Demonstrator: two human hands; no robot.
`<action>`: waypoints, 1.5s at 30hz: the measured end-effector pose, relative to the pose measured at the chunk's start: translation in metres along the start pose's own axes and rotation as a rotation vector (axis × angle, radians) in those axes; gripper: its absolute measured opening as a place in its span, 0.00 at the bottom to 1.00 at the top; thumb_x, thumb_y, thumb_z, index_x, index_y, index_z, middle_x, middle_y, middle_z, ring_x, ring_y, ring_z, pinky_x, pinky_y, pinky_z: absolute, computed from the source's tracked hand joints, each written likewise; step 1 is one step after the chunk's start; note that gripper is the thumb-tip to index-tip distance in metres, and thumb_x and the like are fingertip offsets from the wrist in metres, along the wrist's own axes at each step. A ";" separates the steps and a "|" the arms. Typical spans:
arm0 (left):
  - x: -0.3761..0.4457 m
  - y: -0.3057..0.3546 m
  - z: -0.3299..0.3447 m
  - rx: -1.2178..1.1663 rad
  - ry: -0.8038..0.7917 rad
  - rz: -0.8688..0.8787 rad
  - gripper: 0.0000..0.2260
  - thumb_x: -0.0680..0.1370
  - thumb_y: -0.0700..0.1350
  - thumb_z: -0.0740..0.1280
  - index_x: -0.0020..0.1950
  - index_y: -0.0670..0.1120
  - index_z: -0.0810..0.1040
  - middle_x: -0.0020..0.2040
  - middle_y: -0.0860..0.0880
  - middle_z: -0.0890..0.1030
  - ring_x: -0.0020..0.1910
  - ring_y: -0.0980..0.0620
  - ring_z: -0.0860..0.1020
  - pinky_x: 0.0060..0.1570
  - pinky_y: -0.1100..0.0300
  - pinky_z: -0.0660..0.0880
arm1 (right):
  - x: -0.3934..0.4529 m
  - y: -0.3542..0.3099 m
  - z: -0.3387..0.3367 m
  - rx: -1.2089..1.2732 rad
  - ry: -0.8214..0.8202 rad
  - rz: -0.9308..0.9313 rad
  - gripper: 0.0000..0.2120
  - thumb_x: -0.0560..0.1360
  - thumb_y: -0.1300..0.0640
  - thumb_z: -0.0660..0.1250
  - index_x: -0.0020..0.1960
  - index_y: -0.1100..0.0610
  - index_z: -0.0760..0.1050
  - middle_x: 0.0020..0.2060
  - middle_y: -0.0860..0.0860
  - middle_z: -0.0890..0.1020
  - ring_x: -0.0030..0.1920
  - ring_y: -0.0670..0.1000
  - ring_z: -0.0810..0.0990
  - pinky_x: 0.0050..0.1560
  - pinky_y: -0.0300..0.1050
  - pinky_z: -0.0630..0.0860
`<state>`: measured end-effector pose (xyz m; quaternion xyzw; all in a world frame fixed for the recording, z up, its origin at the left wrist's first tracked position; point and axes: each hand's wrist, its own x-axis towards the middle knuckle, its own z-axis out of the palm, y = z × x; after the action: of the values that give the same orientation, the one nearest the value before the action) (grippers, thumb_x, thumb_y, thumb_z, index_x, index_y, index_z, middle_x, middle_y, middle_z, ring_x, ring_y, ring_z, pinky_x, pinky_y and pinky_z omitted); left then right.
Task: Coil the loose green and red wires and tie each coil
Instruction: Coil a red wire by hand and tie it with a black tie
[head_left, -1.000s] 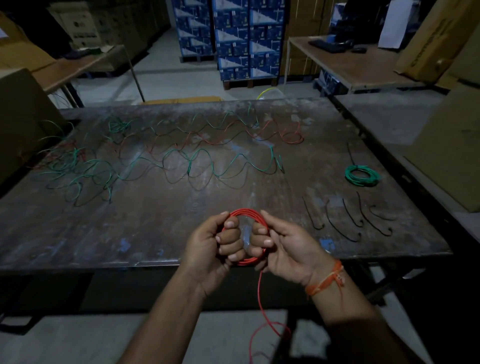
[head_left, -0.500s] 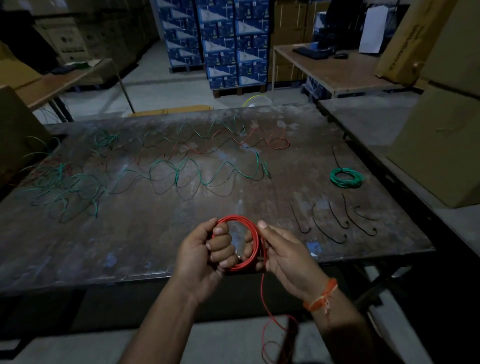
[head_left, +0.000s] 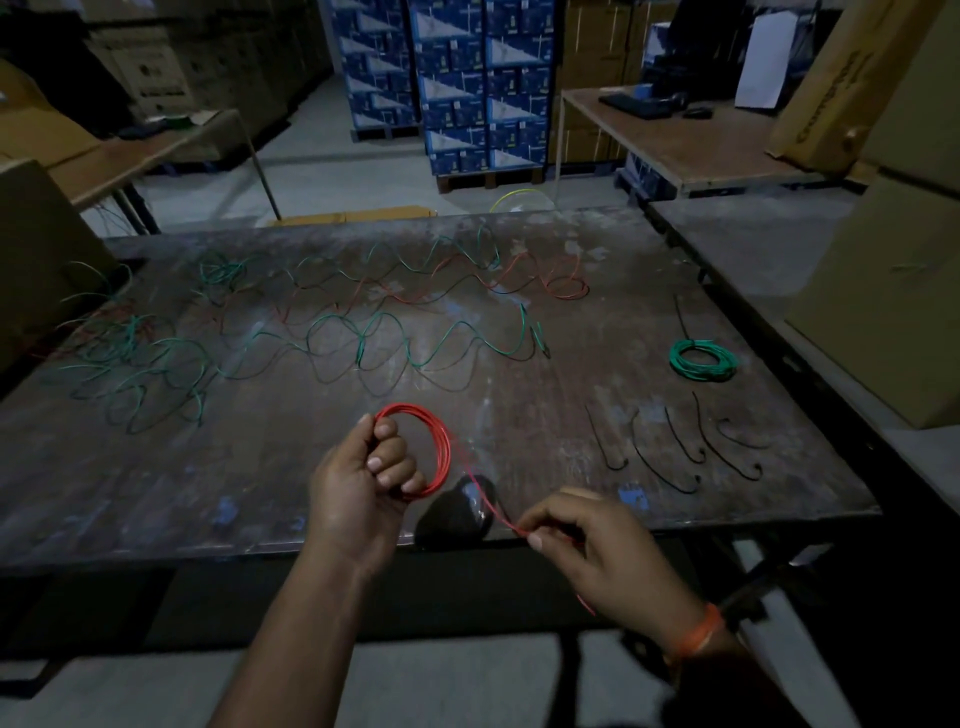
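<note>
done: green coil (head_left: 704, 359) tied | left hand (head_left: 363, 480) grips red coil (head_left: 423, 449), right hand (head_left: 587, 545) pinches its tail | left: loose wires (head_left: 363, 338) beyond red coil

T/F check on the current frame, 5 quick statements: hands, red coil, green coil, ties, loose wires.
1. The left hand grips the red coil. True.
2. The right hand rests flat on the table. False: it pinches the red wire's loose tail near the table's front edge.
3. A green coil lies on the table's right side. True.
4. The black ties are wrapped round the red coil. False: they lie loose on the table, to the right of the hands.
5. All green wire is already coiled. False: loose green wires and loose red wires sprawl across the far and left parts of the table.
</note>
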<state>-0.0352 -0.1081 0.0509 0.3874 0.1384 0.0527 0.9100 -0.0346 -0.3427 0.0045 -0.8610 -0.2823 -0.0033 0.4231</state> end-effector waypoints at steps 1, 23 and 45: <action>0.000 -0.002 0.001 0.032 0.004 0.025 0.15 0.85 0.48 0.54 0.40 0.49 0.69 0.25 0.56 0.61 0.21 0.59 0.59 0.26 0.63 0.61 | 0.001 -0.004 0.001 -0.018 -0.012 -0.043 0.05 0.76 0.57 0.70 0.50 0.47 0.81 0.42 0.41 0.80 0.46 0.42 0.80 0.46 0.39 0.75; -0.019 -0.015 0.007 0.722 -0.222 0.296 0.18 0.83 0.50 0.59 0.39 0.38 0.70 0.26 0.49 0.70 0.25 0.53 0.67 0.27 0.62 0.64 | 0.032 -0.067 -0.010 0.066 0.217 -0.251 0.07 0.74 0.62 0.74 0.46 0.53 0.79 0.40 0.40 0.78 0.43 0.44 0.79 0.42 0.35 0.71; -0.025 -0.022 0.016 0.364 -0.168 0.049 0.16 0.82 0.52 0.57 0.39 0.45 0.71 0.26 0.52 0.60 0.22 0.57 0.57 0.27 0.61 0.54 | 0.051 -0.041 0.029 0.374 0.178 0.036 0.10 0.85 0.49 0.59 0.53 0.50 0.78 0.35 0.49 0.80 0.35 0.49 0.79 0.37 0.50 0.77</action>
<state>-0.0551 -0.1391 0.0512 0.5518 0.0598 0.0163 0.8317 -0.0185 -0.2767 0.0284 -0.7686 -0.2242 -0.0193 0.5989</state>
